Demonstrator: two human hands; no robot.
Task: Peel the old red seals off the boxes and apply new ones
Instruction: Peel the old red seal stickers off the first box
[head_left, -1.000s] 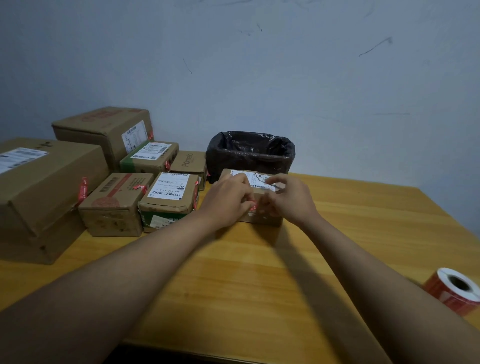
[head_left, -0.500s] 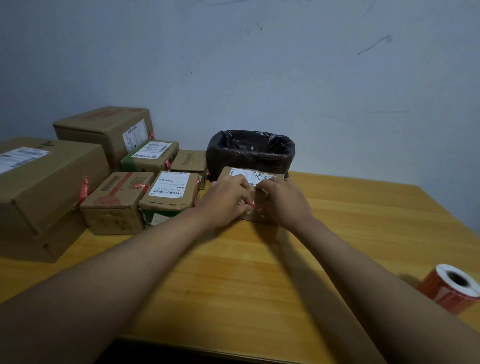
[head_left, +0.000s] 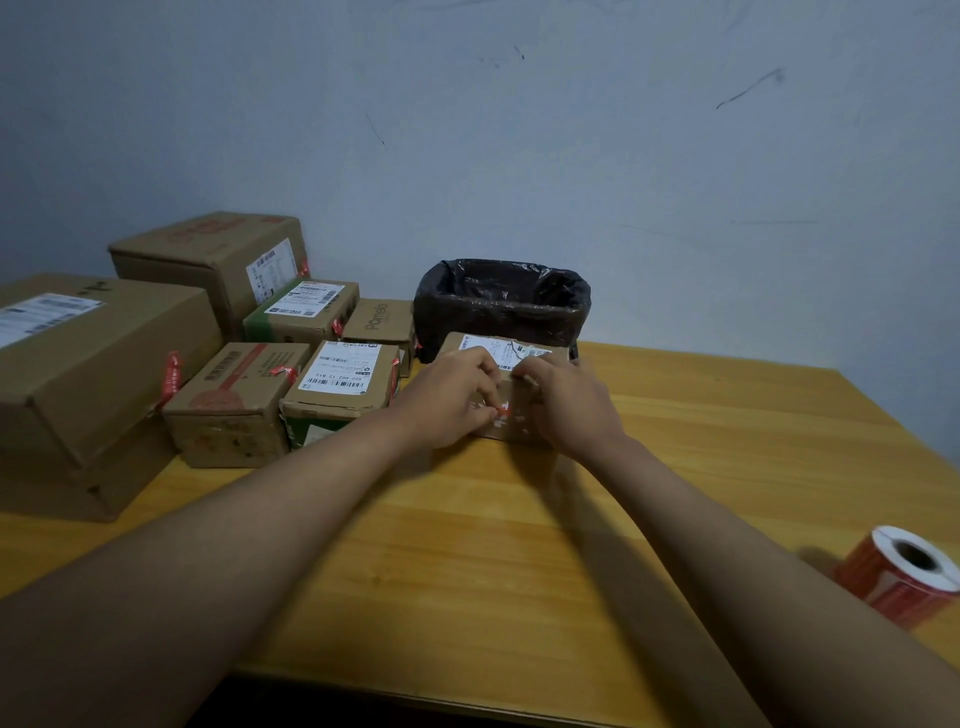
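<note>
- On the desk (head_left: 519, 545), near the black bin (head_left: 501, 306), sat a small box (head_left: 511, 384).
- Both hands were on it.
- The left hand (head_left: 449, 397) pinched a red seal (head_left: 503, 410) (just a tiny bit showed) on the box's front.
- The right hand (head_left: 563, 400) had curled fingers holding the box.
- A red roll (head_left: 904, 579) lay far to the right.

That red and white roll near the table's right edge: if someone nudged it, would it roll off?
Probably not easily: the roll of seals seems to stand on its flat end, core hole facing up. Tipped onto its side, it could roll, and the table edge is close. It looks light.
</note>
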